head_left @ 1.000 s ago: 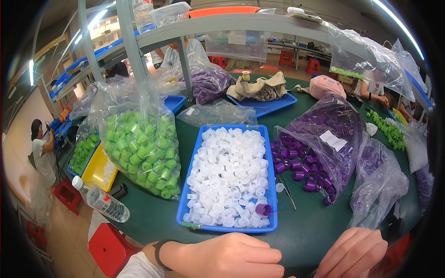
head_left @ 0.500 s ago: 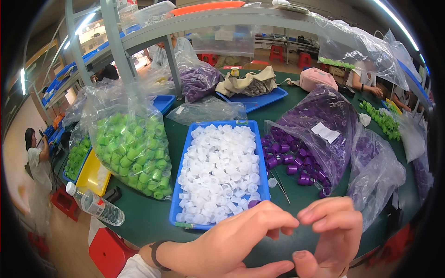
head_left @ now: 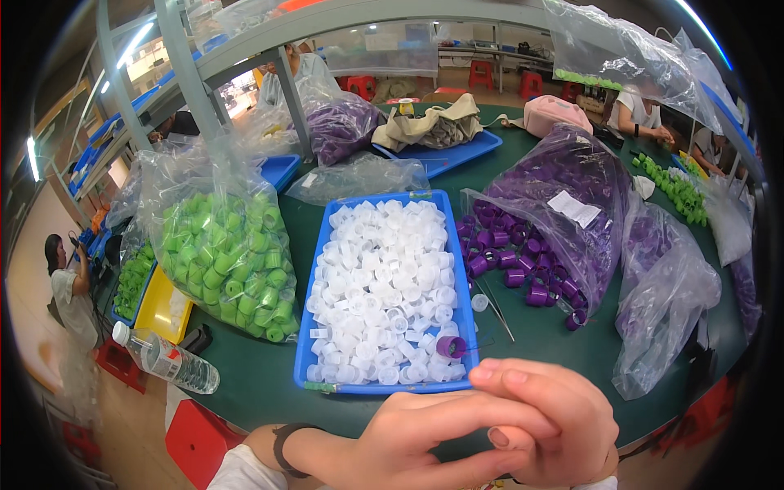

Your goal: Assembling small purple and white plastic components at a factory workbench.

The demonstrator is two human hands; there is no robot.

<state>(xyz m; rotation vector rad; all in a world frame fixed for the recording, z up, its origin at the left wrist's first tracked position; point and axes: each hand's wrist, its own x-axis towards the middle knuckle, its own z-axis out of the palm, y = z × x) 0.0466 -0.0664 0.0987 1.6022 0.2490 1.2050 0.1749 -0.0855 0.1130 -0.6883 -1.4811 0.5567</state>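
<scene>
My left hand (head_left: 445,433) and my right hand (head_left: 563,416) meet over the near table edge, fingers overlapping and touching. The left fingers stretch out to the right, the thumb apart below them. The right fingers reach leftward, partly over the left ones, with the right thumb between left fingers and thumb. I see nothing held; the palms are hidden. Just beyond stands a blue tray (head_left: 304,347) heaped with small translucent white plastic caps (head_left: 384,286). One purple ring-shaped cap (head_left: 451,347) lies at its near right corner, beside my right fingertips.
Right of the tray, purple caps (head_left: 523,269) spill from a clear bag (head_left: 572,188); metal tweezers (head_left: 498,310) lie between. Left are a bag of green caps (head_left: 229,261), a yellow tray (head_left: 163,310) and a water bottle (head_left: 167,359). A grey rack (head_left: 392,31) spans the far side.
My hands have moved together from a small gap into overlap. The purple cap in the tray's corner, mostly covered before, now shows fully. The view has shifted slightly.
</scene>
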